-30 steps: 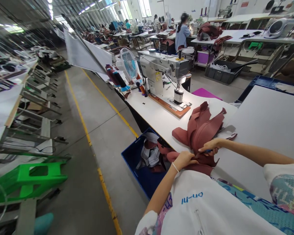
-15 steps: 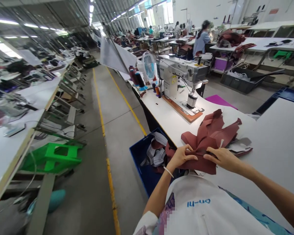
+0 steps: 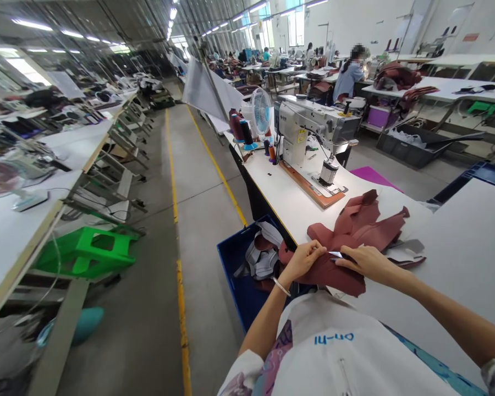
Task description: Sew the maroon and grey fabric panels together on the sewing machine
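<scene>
Reddish-brown cut pieces (image 3: 358,220) lie heaped at the front edge of the white sewing table, some hanging over it. My left hand (image 3: 307,259) pinches the edge of one piece, its fingertips pressed together. My right hand (image 3: 361,261) is closed around a small metal cutting tool (image 3: 335,254), whose shiny blades point left toward my left fingertips. Most of the tool is hidden in the palm. Behind the heap stands a sewing machine (image 3: 313,124) with a lit needle area.
Below the table edge at left is a blue crate (image 3: 231,275) holding white and brown pieces. Thread cones (image 3: 245,132) and a fan (image 3: 261,113) stand beyond the machine. A green stool (image 3: 88,253) is across the aisle. A person in blue (image 3: 347,80) sits farther back.
The metal blades now show between my hands, where they were hidden before. My left fingers have closed together. The whole view has shifted slightly.
</scene>
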`<state>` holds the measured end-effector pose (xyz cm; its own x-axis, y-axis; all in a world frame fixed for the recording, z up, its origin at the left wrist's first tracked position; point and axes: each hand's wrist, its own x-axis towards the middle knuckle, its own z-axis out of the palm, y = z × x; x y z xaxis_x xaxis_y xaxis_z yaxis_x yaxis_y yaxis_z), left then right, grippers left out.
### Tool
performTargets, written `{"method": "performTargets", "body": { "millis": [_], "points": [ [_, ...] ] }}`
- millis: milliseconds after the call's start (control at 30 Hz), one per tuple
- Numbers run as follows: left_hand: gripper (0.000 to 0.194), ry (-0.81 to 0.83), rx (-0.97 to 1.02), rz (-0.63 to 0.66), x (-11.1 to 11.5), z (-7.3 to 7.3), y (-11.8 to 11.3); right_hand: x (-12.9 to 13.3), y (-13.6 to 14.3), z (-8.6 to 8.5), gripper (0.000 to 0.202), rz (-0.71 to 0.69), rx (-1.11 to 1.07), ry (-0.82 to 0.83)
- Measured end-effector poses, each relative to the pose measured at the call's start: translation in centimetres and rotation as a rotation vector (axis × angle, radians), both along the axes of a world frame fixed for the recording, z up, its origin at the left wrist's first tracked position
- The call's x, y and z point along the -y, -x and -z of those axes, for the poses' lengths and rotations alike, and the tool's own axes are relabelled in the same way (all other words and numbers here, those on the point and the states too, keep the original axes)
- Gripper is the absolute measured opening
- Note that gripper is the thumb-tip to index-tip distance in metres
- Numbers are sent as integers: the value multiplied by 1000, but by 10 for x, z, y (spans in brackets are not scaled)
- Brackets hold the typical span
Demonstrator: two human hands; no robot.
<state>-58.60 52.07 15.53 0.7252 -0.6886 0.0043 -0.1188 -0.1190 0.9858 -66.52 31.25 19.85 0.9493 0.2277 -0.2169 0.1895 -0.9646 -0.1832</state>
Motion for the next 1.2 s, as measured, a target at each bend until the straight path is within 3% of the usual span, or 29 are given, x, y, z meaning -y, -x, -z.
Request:
{"method": "performTargets", "body": {
  "millis": [267,533,800,1033,1200],
  "points": [
    [39,-33,41,-6,-3,-6,1,3,-1,0,45,-25,-38,-48],
    [38,-21,47,-6,-2,-6,1,7,0,12,46,2,-12,-53],
    [37,-20,31,-10,-3,-7,0,3,-1,6,46,-5,-13,-75],
    [38,-26,52,-34,-4,-6,0,6,-2,11,46,14,-15,-88],
    [36,-3,34,-16,-4,-5,0,-5,-5,1,43,9,-26,-86]
  ]
}}
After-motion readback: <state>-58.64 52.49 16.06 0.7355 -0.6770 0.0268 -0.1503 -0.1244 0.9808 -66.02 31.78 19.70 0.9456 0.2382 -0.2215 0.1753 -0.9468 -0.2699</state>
